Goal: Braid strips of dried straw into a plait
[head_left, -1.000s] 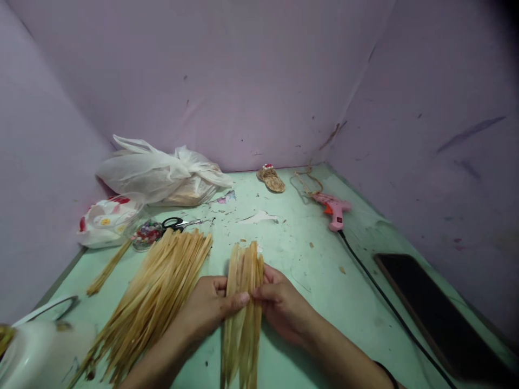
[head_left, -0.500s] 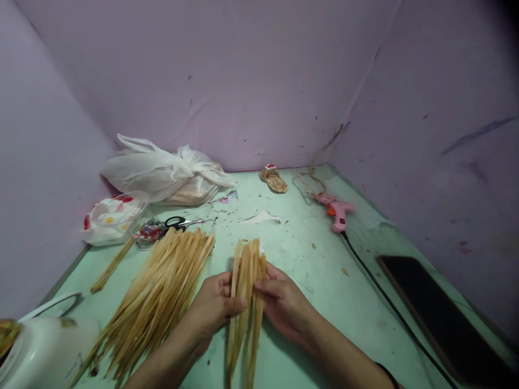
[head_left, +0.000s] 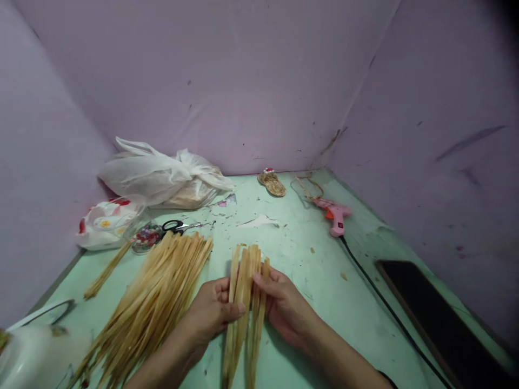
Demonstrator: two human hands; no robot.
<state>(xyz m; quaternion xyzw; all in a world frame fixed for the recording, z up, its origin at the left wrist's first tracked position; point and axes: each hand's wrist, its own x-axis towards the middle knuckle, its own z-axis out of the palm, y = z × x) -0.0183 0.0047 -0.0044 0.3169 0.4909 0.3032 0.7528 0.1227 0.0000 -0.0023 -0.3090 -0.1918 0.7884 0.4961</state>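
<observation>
Between my two hands are several long, flat, straw-coloured dried strips (head_left: 243, 286), upright in view with their cut ends at the top. My left hand (head_left: 213, 312) grips the left strips, thumb across the front and fingers behind. My right hand (head_left: 284, 302) pinches the right strips between thumb and fingers. A narrow gap parts the strips lower down. To the left of my left hand, a large pile of the same dried strips (head_left: 158, 302) is fanned out on the pale green table (head_left: 324, 335).
Behind the pile lie black-handled scissors (head_left: 173, 226), a dish of beads (head_left: 146, 237) and a knotted white plastic bag (head_left: 166, 175). A small woven slipper (head_left: 271, 183) is at the back. A pink glue gun (head_left: 335, 215), its cord and a black phone (head_left: 433, 319) lie right; a white container (head_left: 44, 354) stands front left.
The thumb and fingers of my right hand have shifted slightly on the strips, and the right strips spread a little more. My left hand keeps its grip. The view tilts slightly.
</observation>
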